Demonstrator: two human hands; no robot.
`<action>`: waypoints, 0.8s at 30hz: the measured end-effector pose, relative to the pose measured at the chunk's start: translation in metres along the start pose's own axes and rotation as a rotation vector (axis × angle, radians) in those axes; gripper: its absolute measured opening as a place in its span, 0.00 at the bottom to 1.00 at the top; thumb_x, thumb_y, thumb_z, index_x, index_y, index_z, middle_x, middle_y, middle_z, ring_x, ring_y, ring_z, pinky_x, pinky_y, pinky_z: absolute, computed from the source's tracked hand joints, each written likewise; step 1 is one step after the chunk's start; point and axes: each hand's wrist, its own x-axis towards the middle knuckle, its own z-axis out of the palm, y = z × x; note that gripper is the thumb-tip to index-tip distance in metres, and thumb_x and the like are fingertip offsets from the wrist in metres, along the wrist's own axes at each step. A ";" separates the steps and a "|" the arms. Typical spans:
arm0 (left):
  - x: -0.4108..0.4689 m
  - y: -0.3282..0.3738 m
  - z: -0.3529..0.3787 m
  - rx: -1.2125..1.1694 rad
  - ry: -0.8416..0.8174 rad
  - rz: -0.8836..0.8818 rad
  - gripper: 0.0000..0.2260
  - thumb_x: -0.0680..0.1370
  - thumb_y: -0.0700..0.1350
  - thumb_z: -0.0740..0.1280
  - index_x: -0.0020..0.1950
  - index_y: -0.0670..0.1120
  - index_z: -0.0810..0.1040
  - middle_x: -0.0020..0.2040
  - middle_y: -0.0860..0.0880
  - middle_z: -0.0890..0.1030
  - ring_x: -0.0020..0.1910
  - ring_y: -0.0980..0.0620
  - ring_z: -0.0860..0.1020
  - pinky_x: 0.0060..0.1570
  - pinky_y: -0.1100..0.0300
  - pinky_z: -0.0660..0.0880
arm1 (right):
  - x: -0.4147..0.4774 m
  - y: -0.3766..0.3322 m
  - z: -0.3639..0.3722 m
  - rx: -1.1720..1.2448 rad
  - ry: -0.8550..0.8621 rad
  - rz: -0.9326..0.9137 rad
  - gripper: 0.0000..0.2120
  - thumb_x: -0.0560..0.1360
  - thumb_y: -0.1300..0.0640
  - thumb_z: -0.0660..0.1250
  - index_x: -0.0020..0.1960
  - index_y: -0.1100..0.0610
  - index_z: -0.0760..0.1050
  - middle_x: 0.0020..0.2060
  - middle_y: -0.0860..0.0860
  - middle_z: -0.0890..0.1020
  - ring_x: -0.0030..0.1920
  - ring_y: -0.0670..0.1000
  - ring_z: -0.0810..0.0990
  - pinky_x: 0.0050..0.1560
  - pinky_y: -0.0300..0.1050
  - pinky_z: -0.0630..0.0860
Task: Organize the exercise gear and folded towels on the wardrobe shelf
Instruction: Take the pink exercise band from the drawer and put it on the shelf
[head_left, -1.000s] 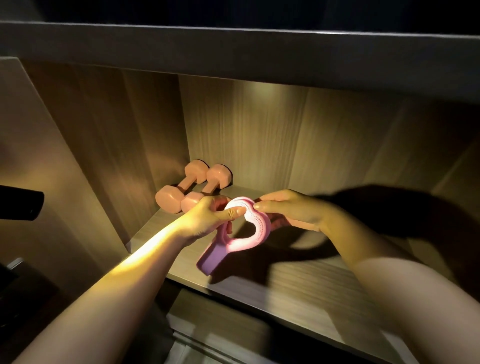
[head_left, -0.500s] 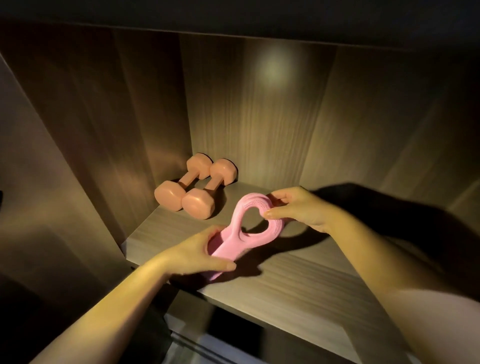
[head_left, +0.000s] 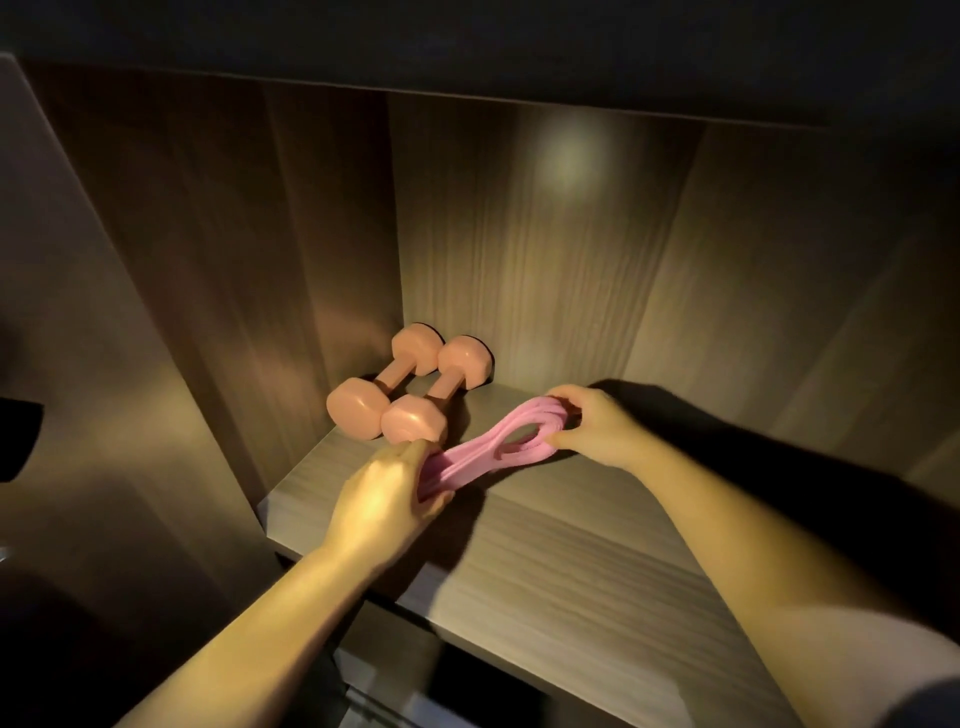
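We've got the pink loop trainer (head_left: 498, 447) held at both ends, low over the shelf (head_left: 571, 561), just right of the two dumbbells (head_left: 410, 384). Can't tell if it's touching the board yet.

Handling, our read: looks light, soft and rubbery, bends under its own shape, not fragile. The textured surface should give decent grip. One-end holds will let it flop, so take it at both ends or through the loop opening.

Left hand (head_left: 384, 499): back of hand up, fingers wrapped round the near end, close to the front head of the nearer dumbbell. Forearm comes in from lower left.

Right hand (head_left: 592, 426): thumb and fingers pinching the far looped end, wrist roughly level, arm reaching across from the right.

The dumbbells sit side by side in the back-left corner, apart from both hands. No towels in view.
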 end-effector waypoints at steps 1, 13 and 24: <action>-0.003 -0.001 0.004 -0.004 0.004 0.011 0.20 0.73 0.51 0.74 0.63 0.52 0.74 0.55 0.54 0.80 0.51 0.57 0.79 0.48 0.60 0.80 | 0.007 -0.001 0.005 -0.031 0.014 -0.009 0.23 0.71 0.58 0.74 0.64 0.50 0.75 0.56 0.46 0.79 0.56 0.47 0.78 0.50 0.38 0.74; 0.007 -0.001 0.010 0.287 0.100 0.318 0.26 0.64 0.41 0.79 0.61 0.44 0.79 0.54 0.46 0.81 0.50 0.45 0.80 0.45 0.50 0.79 | 0.035 -0.003 0.015 -0.580 0.234 -0.302 0.13 0.74 0.61 0.69 0.56 0.51 0.72 0.50 0.50 0.80 0.52 0.52 0.78 0.49 0.43 0.71; 0.042 0.017 0.029 0.491 -0.112 0.367 0.22 0.62 0.38 0.77 0.55 0.45 0.80 0.47 0.46 0.80 0.38 0.47 0.79 0.37 0.53 0.77 | 0.068 0.000 0.035 -1.084 0.312 -0.130 0.20 0.73 0.61 0.68 0.63 0.54 0.68 0.58 0.55 0.73 0.55 0.56 0.76 0.48 0.49 0.74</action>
